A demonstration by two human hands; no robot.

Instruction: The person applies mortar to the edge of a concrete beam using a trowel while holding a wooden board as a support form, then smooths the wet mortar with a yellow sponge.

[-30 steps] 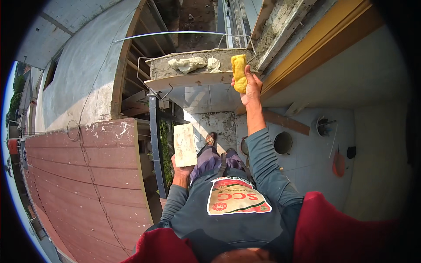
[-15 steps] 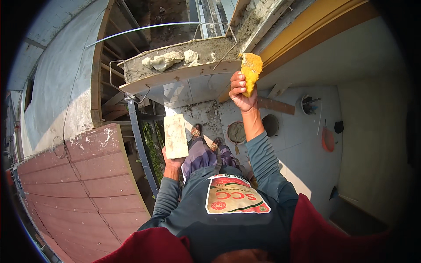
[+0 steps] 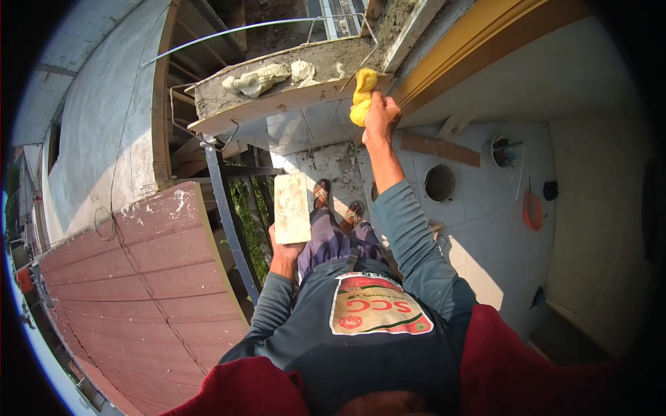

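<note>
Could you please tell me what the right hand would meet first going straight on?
Probably the grey ledge or the bent rod beyond the yellow sponge the right hand holds; depth is unclear.

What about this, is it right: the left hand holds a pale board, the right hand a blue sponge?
Not quite: in the head view, the right hand holds a yellow sponge, not a blue one; the left hand holds a pale board.
</note>
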